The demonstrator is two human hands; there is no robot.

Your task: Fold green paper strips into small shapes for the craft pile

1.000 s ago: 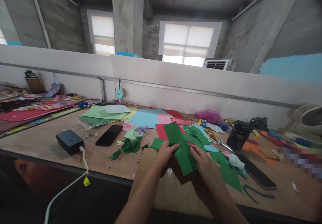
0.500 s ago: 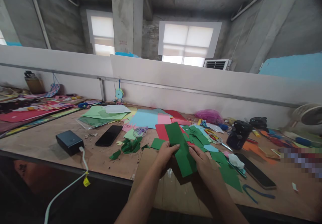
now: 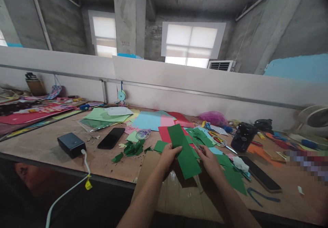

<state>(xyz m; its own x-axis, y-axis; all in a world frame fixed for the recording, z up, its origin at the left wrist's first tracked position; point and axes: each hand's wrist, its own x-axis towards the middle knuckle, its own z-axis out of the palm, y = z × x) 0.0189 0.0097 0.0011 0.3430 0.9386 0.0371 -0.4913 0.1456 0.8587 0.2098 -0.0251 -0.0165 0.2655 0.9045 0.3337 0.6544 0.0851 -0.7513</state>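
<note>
Bare concrete walls and a concrete pillar (image 3: 125,19) rise behind a white partition (image 3: 159,96), and a wooden worktable (image 3: 48,136) runs along its foot, strewn with coloured paper. Toward the front lies a cardboard sheet (image 3: 175,199), and above it, between the hands, is a rectangular strip of green paper (image 3: 186,156), tilted with its far end leaning left.

The left hand (image 3: 167,158) pinches the strip by its left edge, thumb laid on the face. The right hand (image 3: 208,159) is just beside the opposite edge, fingers curled in on a slim greyish tool (image 3: 196,146), perhaps scissors; too little of it shows to be sure, or to tell whether it touches the paper.

Held from one side only, the strip probably flexes at its free ends, so a firm but light thumb near the middle should steady it without creasing. It seems best to bring the paper's edge square to the tool, turning the strip rather than twisting the right wrist, with the left fingertips well clear of the point. The loose green pieces (image 3: 201,137) beyond could hide the edge, green against green; holding the strip over the brown cardboard gives better contrast.
</note>
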